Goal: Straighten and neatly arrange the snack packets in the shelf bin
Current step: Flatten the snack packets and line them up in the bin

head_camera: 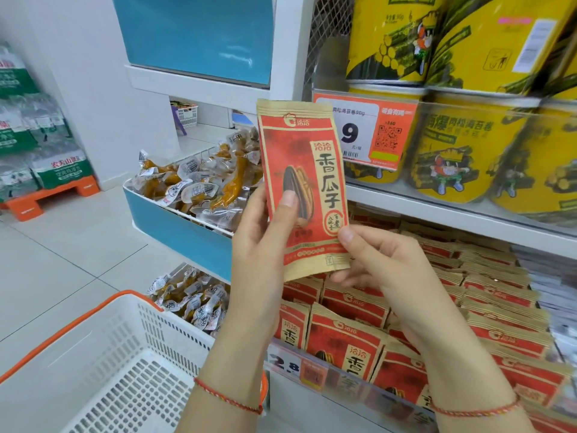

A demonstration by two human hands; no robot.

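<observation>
I hold one red and tan sunflower-seed packet (307, 170) upright in front of the shelf. My left hand (265, 232) grips its left edge, thumb on the printed face. My right hand (377, 260) pinches the packet's lower right corner between thumb and fingers. Below both hands lies the shelf bin (349, 381) behind a clear front rail, filled with several rows of the same red packets (487, 310). Those at the front stand upright; those further right lie overlapping and tilted back.
Yellow seaweed-roll tubs (465, 151) stand on the shelf above, behind an orange price tag (368, 132). To the left are blue bins of wrapped brown snacks (199, 185). A white basket with an orange rim (103, 364) sits at lower left. Bottled water packs (37, 145) stand far left.
</observation>
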